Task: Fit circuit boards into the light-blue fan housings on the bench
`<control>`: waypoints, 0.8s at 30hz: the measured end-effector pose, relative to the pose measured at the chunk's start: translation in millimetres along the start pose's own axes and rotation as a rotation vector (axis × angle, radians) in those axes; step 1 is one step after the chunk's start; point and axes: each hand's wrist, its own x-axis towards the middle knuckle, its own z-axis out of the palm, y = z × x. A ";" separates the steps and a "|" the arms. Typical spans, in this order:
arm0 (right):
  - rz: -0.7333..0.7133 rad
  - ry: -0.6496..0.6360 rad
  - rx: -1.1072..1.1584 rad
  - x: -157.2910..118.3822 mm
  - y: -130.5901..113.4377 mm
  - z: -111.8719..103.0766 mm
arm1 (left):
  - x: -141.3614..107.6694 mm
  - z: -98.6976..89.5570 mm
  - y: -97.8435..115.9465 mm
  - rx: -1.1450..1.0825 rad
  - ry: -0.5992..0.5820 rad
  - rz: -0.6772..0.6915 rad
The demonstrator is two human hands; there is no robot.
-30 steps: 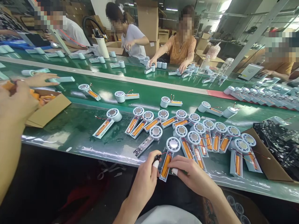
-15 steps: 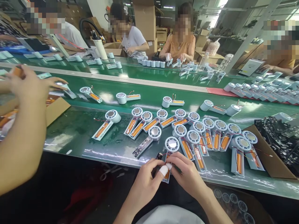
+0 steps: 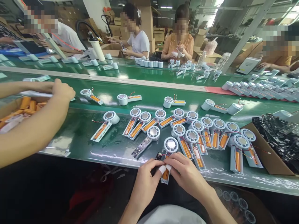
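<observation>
At the front edge of the bench, my left hand (image 3: 149, 177) is closed, with a small black circuit board (image 3: 158, 156) at its fingers. My right hand (image 3: 184, 174) pinches close against it, on thin wires as far as I can see; the fingertips hide the joint. Both thumbs wear white finger covers. Under my hands lies an opened handheld fan (image 3: 171, 145), its round head away from me and an orange battery in its handle. Just left of it, another fan (image 3: 153, 133) has a circuit board fitted over its handle.
Several open fans with orange batteries (image 3: 207, 137) crowd the bench to the right, beside a carton (image 3: 268, 152) of black circuit boards. A co-worker's arm (image 3: 35, 130) reaches across on the left over a box of batteries (image 3: 25, 104). Fans (image 3: 122, 99) stand on the green belt (image 3: 147, 90) beyond.
My hands stay pinched together at nearly the same spot. The co-worker's arm on the left has swung right and lower, uncovering the battery box. People across have moved their hands.
</observation>
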 end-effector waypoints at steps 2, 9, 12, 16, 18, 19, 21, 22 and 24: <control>0.019 0.026 0.054 -1.3 2.0 3.7 | -0.7 0.7 -1.5 0.006 0.014 -0.011; 0.064 0.071 0.184 -1.4 1.5 7.8 | 1.1 -5.3 -0.7 -0.055 -0.028 -0.058; 0.073 0.081 0.191 -0.6 1.3 8.3 | 1.4 -6.0 0.3 -0.057 -0.034 -0.056; 0.098 0.082 0.219 -0.5 0.7 8.2 | -0.8 -2.9 -0.2 -0.012 0.013 -0.013; 0.108 0.083 0.208 -0.3 -0.5 8.5 | -1.7 -1.3 -0.6 0.030 0.032 0.007; 0.111 0.087 0.198 -0.1 -1.3 8.8 | -1.9 -0.8 -0.9 0.049 0.040 0.015; 0.115 0.105 0.183 0.8 -3.2 9.2 | -2.3 -0.6 -1.8 0.077 0.061 0.026; 0.117 0.122 0.177 1.5 -4.1 9.1 | -2.6 -0.7 -2.5 0.082 0.070 0.028; 0.127 0.168 0.173 3.8 -5.7 8.3 | -3.6 -0.9 -4.9 0.061 0.077 0.022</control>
